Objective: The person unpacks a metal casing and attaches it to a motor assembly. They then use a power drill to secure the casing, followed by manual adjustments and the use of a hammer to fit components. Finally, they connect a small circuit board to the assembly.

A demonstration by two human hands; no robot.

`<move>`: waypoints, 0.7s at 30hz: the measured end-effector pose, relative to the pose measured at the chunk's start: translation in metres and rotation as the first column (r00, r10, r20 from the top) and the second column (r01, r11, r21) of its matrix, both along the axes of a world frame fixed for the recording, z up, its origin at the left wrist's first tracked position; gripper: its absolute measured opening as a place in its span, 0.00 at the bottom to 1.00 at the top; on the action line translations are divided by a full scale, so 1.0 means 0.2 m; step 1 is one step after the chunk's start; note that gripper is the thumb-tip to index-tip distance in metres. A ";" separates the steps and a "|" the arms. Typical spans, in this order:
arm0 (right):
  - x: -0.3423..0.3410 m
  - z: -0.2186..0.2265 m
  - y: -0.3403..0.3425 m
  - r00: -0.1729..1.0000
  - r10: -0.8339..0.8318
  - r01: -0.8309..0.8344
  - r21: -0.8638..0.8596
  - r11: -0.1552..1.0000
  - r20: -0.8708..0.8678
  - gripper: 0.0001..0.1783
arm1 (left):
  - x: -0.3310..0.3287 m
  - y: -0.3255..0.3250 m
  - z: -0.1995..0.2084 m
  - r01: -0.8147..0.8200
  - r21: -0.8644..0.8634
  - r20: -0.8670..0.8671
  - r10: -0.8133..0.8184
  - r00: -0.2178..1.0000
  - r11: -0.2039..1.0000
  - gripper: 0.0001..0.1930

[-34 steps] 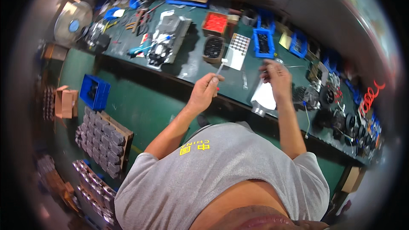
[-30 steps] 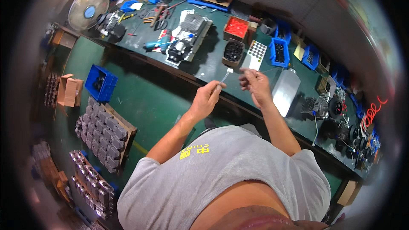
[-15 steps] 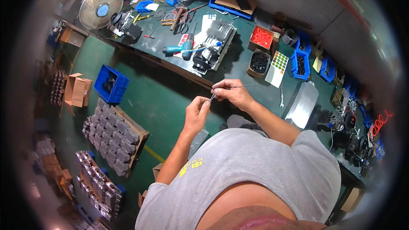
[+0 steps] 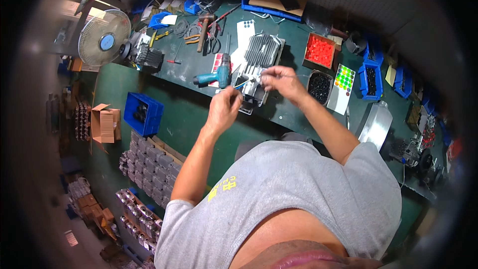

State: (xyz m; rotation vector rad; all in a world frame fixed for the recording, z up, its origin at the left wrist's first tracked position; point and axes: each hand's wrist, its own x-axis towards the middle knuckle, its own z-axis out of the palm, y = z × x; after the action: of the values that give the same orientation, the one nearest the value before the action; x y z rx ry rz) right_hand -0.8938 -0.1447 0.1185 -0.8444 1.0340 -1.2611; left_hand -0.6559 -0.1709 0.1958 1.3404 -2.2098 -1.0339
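Over the front edge of the bench, both my hands are near a finned metal motor unit (image 4: pixel 261 52) with thin coloured wires (image 4: pixel 242 84) at its near end. My right hand (image 4: pixel 285 84) is closed in a pinch beside those wires, and a thin dark strand (image 4: pixel 300 75) sticks out of it to the right. My left hand (image 4: pixel 224 110) is also pinched closed, lower and to the left; what sits between its fingertips is too small to make out. A teal power drill (image 4: pixel 219 73) lies just left of the motor unit.
Right of the unit stand a box of red caps (image 4: pixel 319 51), a box of black parts (image 4: pixel 319 88) and a sheet of round stickers (image 4: pixel 342 87). A hammer (image 4: pixel 203 34) and pliers lie farther back. At left are a fan (image 4: pixel 104 38) and, lower, a blue crate (image 4: pixel 143 114).
My hands, close together in front of the bench before, have moved apart. My right hand has moved up and right to the motor unit; the left has risen slightly. The whole view has shifted.
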 end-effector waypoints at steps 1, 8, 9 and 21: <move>-0.03 -0.03 -0.07 0.998 -0.053 0.052 0.028 0.998 0.016 0.14 | -0.02 -0.08 -0.03 -0.019 0.004 0.025 0.019 1.000 1.000 0.08; -0.31 -0.24 -0.27 0.937 -0.308 0.331 0.138 0.933 -0.167 0.14 | -0.27 -0.55 -0.34 0.029 -0.201 0.192 0.010 0.981 0.979 0.09; -0.33 -0.27 -0.28 0.931 -0.320 0.348 0.155 0.925 -0.177 0.15 | -0.30 -0.60 -0.38 0.070 -0.198 0.207 -0.028 0.978 0.978 0.09; -0.35 -0.38 -0.64 0.739 -0.344 0.432 0.014 0.902 -0.580 0.22 | -0.42 -0.77 -0.54 0.239 -0.240 0.313 -0.158 0.936 0.941 0.09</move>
State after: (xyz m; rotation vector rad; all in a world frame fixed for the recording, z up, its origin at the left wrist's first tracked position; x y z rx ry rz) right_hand -0.9645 -0.2717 0.0417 -0.9410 1.8472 -1.2798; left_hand -0.7390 -0.3240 0.0871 1.2233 -2.6382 -0.5859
